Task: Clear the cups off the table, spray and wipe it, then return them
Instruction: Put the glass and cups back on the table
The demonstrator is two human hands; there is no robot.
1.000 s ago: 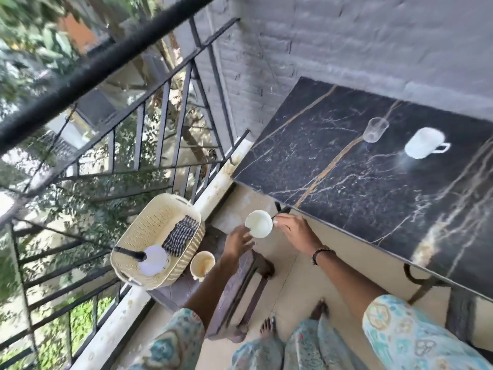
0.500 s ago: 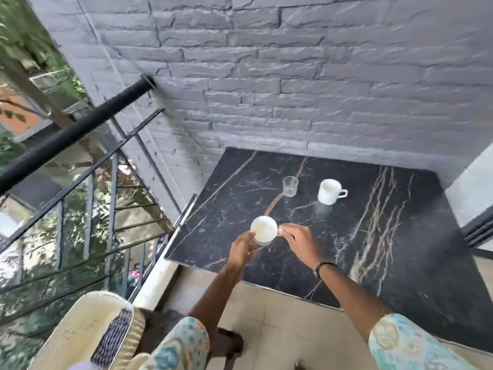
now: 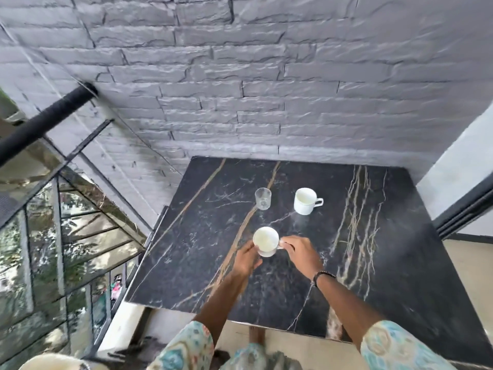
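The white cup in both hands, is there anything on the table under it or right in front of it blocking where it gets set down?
Nothing visible does. The white cup sits between the left hand and right hand over bare marble table. The small glass and the other mug stand farther back, apart from it.

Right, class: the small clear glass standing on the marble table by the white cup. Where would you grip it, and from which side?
Grip the clear glass round its side wall, coming from the near, left side. It stands upright, open mouth up, with no handle, so the plain wall is the only hold. The white cup stands apart on its right, so the left is probably freer.
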